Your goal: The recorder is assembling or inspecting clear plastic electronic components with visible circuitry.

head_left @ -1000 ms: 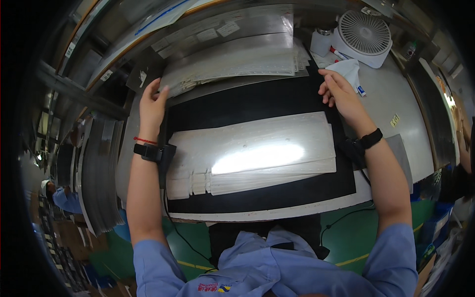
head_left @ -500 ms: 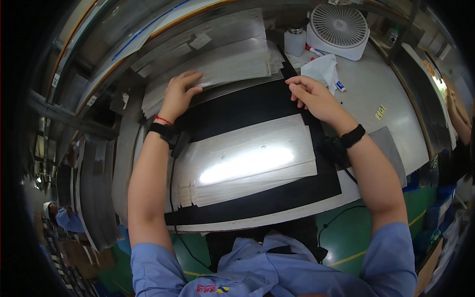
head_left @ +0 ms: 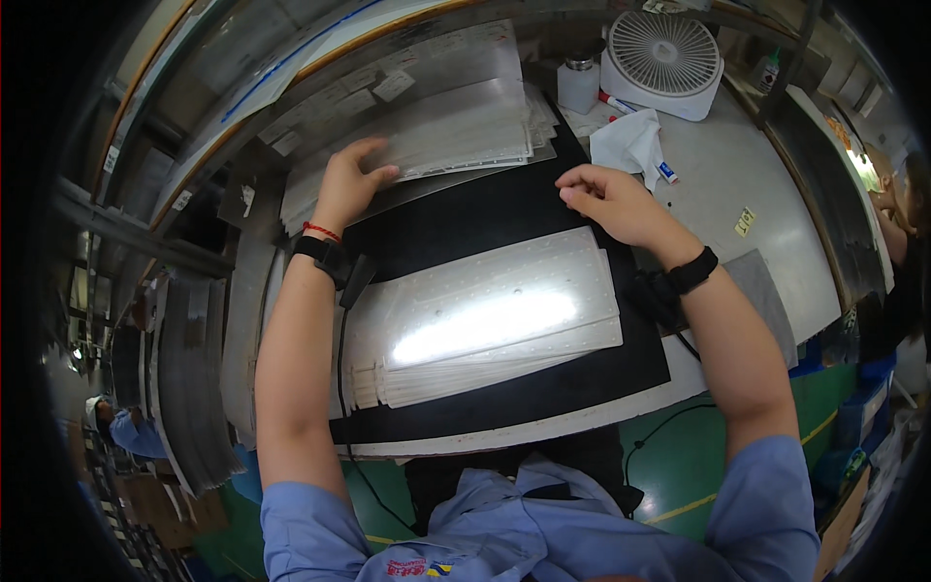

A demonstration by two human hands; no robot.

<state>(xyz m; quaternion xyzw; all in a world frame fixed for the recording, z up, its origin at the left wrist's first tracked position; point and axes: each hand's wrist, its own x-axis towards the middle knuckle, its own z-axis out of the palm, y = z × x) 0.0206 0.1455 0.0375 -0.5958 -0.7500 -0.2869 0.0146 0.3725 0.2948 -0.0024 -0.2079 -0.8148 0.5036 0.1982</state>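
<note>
Fingers [head_left: 369,146] of the left hand [head_left: 349,184] hang over rear metal sheets [head_left: 465,136].

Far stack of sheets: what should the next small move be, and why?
Probably bring the right hand to the right end of the far stack: the left hand is at its near edge, while the right, seemingly holding nothing, has its fingertips above the black mat.

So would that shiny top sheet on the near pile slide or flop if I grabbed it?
The top sheet would probably slide: it's shiny and lies flat on the near pile. It looks fairly stiff, with nearly straight edges, but it's thin, so it might bend a little if lifted by one corner.
</note>
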